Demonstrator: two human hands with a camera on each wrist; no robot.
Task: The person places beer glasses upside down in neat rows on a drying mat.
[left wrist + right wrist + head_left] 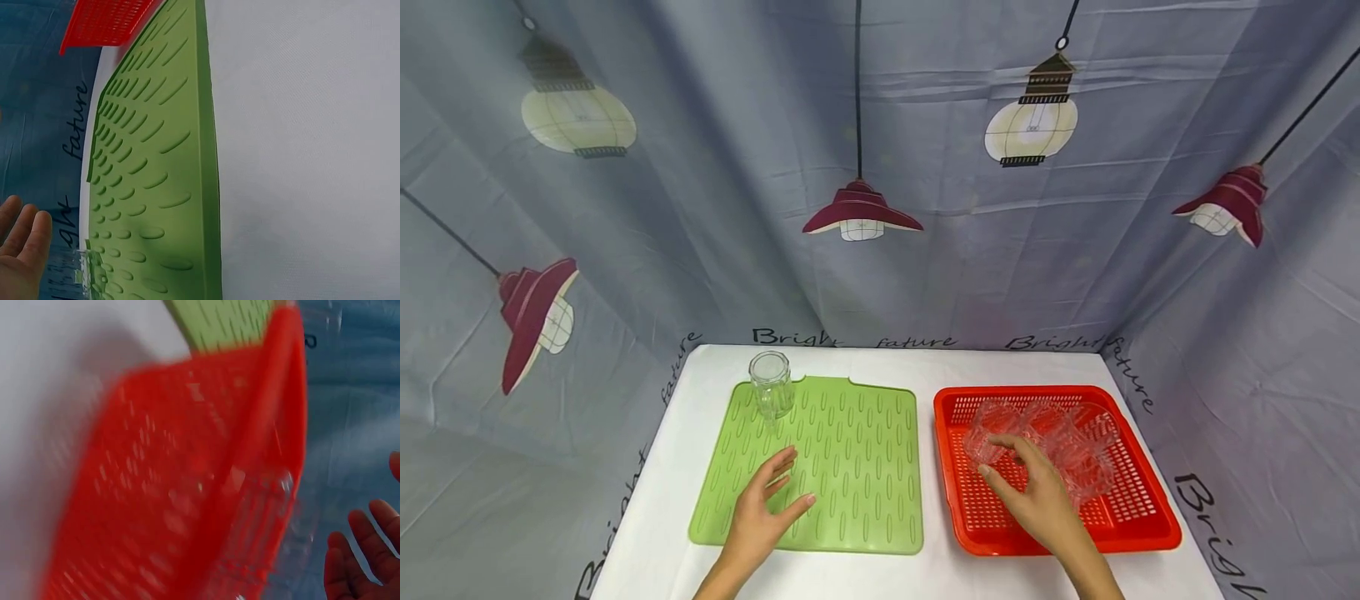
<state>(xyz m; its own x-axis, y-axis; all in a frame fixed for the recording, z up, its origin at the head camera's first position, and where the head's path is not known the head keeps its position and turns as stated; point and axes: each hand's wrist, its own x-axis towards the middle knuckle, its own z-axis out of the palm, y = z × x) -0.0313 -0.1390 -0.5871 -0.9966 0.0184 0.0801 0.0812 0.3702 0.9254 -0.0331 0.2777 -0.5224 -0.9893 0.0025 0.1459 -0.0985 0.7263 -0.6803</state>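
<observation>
A clear glass mug (pixel 772 390) stands upright at the back left corner of the green ridged drying mat (pixel 850 467). My left hand (pixel 758 508) hovers over the mat's front left part, thumb apart from the fingers and nothing between them. In the left wrist view, its fingers (pixel 34 240) look straight. Above the red plastic basket (pixel 957 508) is my right hand (pixel 1037 496), thumb and fingers spread apart. Its fingertips are close to a clear glass mug (pixel 983 442) at the basket's left; whether they touch it I cannot tell. Several more glass mugs (pixel 1078 454) lie in the basket.
Mat and basket sit side by side on a white table (pixel 880 575), a narrow strip of it between them. A grey curtain (pixel 880 283) printed with lamps hangs behind the table and at both sides. The basket has a raised rim (pixel 946 467).
</observation>
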